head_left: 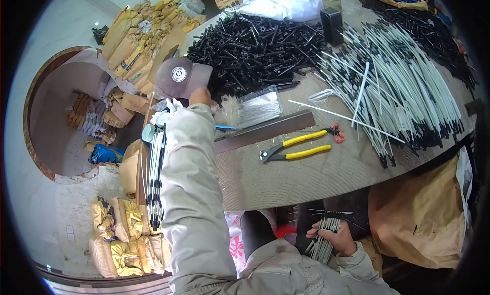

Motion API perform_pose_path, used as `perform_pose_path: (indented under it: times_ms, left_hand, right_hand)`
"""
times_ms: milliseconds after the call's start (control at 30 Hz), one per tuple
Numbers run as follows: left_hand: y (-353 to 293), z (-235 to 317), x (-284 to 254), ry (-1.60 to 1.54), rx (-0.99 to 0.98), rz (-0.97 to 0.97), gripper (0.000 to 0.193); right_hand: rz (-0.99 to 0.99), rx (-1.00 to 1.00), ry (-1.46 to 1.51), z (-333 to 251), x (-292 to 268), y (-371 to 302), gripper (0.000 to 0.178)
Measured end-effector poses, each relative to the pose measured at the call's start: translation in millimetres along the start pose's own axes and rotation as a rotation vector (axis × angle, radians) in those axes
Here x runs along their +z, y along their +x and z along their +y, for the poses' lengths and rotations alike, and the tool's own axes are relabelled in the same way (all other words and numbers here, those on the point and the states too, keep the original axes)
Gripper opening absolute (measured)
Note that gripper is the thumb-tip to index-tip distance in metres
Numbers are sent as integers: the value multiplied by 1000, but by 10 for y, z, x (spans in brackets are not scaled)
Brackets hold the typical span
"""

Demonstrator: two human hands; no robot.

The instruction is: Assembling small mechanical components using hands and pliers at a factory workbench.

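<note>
Left hand [202,97]: being stretched to upper centre of the frame, beside the clear packet [259,108]; fingers hidden behind the knuckles, so the grip cannot be told.
Right hand [334,237]: being kept low at lower right, below the table [286,177] edge; grip pressed around a bundle of white rods [323,242].
Bundle axis: being held near upright, black tips fanning upward.
Nearer hand: the packet is being neared by the left; pliers [296,148] lying between both.
Hidden: the bundle's lower end is being covered by the sleeve.
</note>
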State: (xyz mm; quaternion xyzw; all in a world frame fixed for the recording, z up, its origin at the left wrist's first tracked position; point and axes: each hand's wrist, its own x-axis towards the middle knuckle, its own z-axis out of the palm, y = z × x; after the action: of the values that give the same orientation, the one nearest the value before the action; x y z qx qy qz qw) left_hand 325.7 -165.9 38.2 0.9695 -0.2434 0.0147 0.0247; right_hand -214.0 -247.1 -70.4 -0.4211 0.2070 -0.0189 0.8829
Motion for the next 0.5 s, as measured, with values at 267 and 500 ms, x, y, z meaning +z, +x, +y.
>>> perform_pose_path:
  times_ms: [267,500]
  left_hand:
    - [-1006,1236,-945,-616,397,270,41]
    - [-3036,1492,-570,-1531,492,-481,36]
  right_hand:
    - [9,-51,19,113,164,-185,19]
    - [3,-118,-146,78,256,-325,19]
